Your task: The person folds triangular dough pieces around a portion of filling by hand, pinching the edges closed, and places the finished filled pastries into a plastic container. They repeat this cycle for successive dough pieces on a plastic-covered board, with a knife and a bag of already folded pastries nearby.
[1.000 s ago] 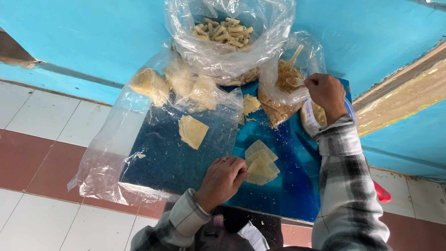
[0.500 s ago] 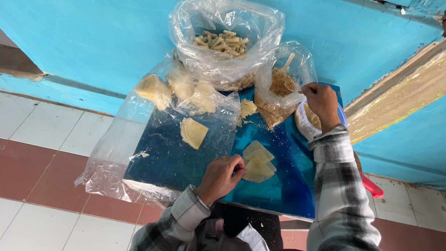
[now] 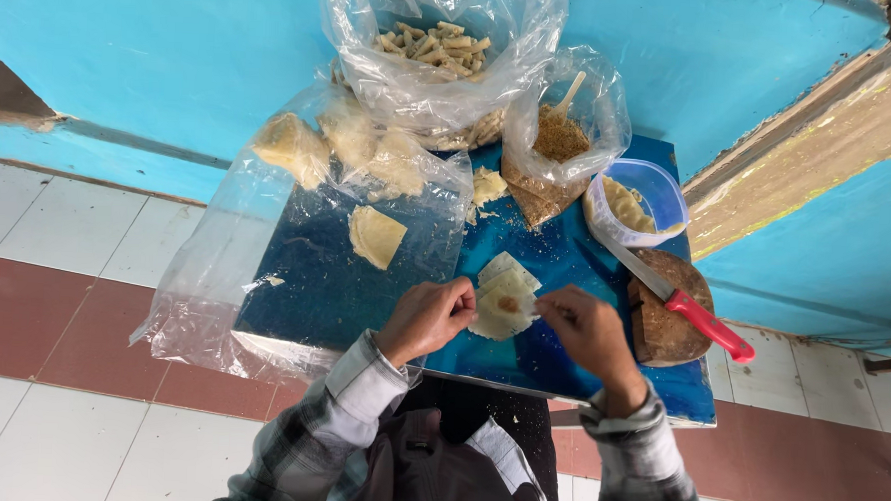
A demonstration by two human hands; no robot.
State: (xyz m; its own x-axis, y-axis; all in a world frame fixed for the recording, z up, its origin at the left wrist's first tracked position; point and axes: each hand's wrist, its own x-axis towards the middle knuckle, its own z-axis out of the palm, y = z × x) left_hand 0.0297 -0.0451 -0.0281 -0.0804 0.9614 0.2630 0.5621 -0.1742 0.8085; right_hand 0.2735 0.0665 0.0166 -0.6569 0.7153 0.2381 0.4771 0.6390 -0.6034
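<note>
Our left hand (image 3: 428, 318) and right hand (image 3: 584, 332) pinch opposite edges of a thin, limp, tear-prone wrapper (image 3: 503, 305) with filling between our fingertips.

Soft even daylight, sharp focus, faint shadows, wide-angle bending

Grey-white plaid flannel shirt, long sleeves, pale cuffs at wrists; both hands bare, no gloves.

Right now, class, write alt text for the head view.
Both hands, left hand and right hand, touch a stack of pale wrappers with brown filling, on a blue table. A red-handled knife lies to the right.
</note>
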